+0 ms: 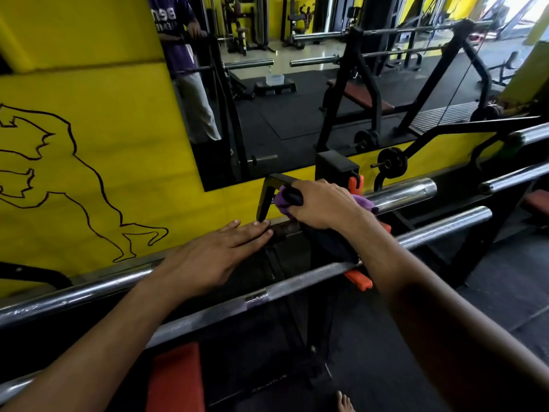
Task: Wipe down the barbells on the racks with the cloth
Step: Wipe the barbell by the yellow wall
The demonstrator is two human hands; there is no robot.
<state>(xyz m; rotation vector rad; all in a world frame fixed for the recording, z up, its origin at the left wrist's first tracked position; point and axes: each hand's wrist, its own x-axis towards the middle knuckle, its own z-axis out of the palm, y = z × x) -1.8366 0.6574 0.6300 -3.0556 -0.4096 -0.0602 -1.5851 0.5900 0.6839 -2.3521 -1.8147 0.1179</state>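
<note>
A: Two bars run across the frame, 8 o'clock up to 2 o'clock. Upper barbell [401, 193] sits nearer the yellow wall [89, 84]; lower barbell [297, 285] is nearer the camera.

B: Hands?

A: Right hand [319, 205] is just above centre, abt 1 o'clock, fingers curled over a purple cloth [364, 202] on the upper bar. Cloth bunches out both sides of the hand, purple showing at the fingertips and again by the wrist. Hand + cloth are right by the black rack upright [267, 197], where the bar rests.

B: Left?

A: Left hand [214, 257] is flat, fingers straight and together, holding nothing. Palm lies on the upper bar at abt 9 o'clock of centre, fingertips reaching to the rack hook.

B: Rest of the view?

A: Orange clip [358, 281] on the rack under the right forearm, touching the lower bar. Red bench pad [175, 379] at 6 o'clock. Mirror [326, 84] at 12 o'clock, showing more racks and bars, plus a person in a purple shirt. Black outline drawing [59, 179] on the wall at 9 o'clock. Bare toes at the bottom edge, abt 5 o'clock.
</note>
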